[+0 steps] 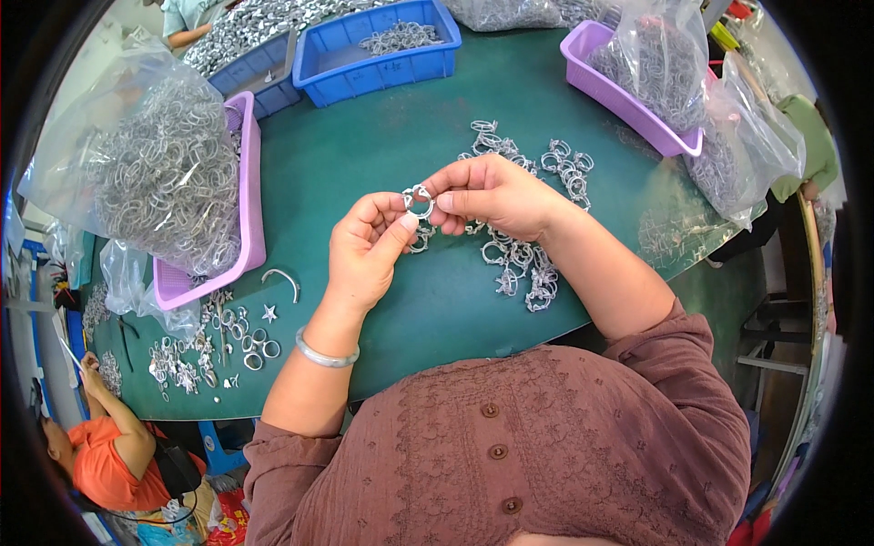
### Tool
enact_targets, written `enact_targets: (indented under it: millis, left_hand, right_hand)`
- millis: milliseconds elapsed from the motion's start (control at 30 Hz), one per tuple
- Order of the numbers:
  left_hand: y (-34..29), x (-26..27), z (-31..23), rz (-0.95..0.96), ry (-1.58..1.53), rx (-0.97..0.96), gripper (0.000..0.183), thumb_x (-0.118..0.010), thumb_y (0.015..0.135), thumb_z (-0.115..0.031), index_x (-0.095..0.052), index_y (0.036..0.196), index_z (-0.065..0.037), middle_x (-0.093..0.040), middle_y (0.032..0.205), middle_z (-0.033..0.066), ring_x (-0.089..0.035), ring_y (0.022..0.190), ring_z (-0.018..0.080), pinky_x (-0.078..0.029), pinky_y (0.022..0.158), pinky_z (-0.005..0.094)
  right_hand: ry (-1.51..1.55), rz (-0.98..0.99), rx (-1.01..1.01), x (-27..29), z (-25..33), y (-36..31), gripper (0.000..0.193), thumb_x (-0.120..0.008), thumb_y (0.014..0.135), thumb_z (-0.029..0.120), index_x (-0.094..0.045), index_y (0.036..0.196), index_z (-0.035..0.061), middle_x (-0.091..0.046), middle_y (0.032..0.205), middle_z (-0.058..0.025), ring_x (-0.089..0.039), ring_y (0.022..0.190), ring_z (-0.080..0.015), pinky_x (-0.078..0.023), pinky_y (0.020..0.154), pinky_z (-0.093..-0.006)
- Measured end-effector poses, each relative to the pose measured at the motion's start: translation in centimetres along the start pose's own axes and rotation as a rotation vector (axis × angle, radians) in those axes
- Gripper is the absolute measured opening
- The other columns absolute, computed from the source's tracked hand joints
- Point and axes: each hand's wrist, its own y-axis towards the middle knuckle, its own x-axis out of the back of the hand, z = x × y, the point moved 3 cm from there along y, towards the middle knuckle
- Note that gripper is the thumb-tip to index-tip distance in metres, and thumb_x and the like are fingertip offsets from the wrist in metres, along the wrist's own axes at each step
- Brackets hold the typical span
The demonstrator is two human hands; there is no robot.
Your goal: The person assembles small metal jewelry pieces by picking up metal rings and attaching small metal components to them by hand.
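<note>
Over the middle of a green table (364, 146), my left hand (364, 241) pinches a small silvery metal ring (420, 202) between thumb and fingers. My right hand (496, 196) comes in from the right with thumb and forefinger closed at the ring's right edge. Whether the right fingers hold a smaller part there cannot be made out. Below and beyond my right hand lies a loose pile of similar metal rings (512, 264), partly hidden by that hand and forearm. A pale bangle (326, 351) circles my left wrist.
At left, a purple basket (252, 182) holds a bag of metal rings (168, 173). Blue bins (378, 77) stand at the back, another purple basket (628, 105) at the back right. Loose rings and star pieces (196, 359) lie front left, near pliers (125, 341). A person in orange (118, 464) sits left.
</note>
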Motion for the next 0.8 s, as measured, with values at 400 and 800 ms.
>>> enact_targets:
  millis: [400,800]
  left_hand:
    - [0.03,0.14,0.21,-0.026,-0.037,0.109,0.015,-0.051,0.088,-0.011,-0.057,0.096,-0.001,-0.059,0.077,0.0025,-0.054,0.065,0.0083,-0.045,0.058,0.0213]
    - [-0.04,0.29,0.34,-0.019,-0.043,0.097,0.016,-0.047,0.089,-0.012,-0.058,0.095,-0.001,-0.059,0.075,0.0021,-0.053,0.063,0.0082,-0.044,0.056,0.0211]
  right_hand:
    - [-0.002,-0.022,-0.031,0.09,-0.11,0.0,0.024,-0.056,0.085,0.01,-0.057,0.102,-0.0061,-0.063,0.082,-0.0067,-0.058,0.065,-0.009,-0.047,0.058,-0.0204]
    - [0.006,-0.022,-0.043,0.13,-0.4,0.1,0.02,-0.056,0.085,0.013,-0.059,0.096,-0.0038,-0.062,0.074,-0.005,-0.058,0.063,-0.0086,-0.046,0.056,-0.0201]
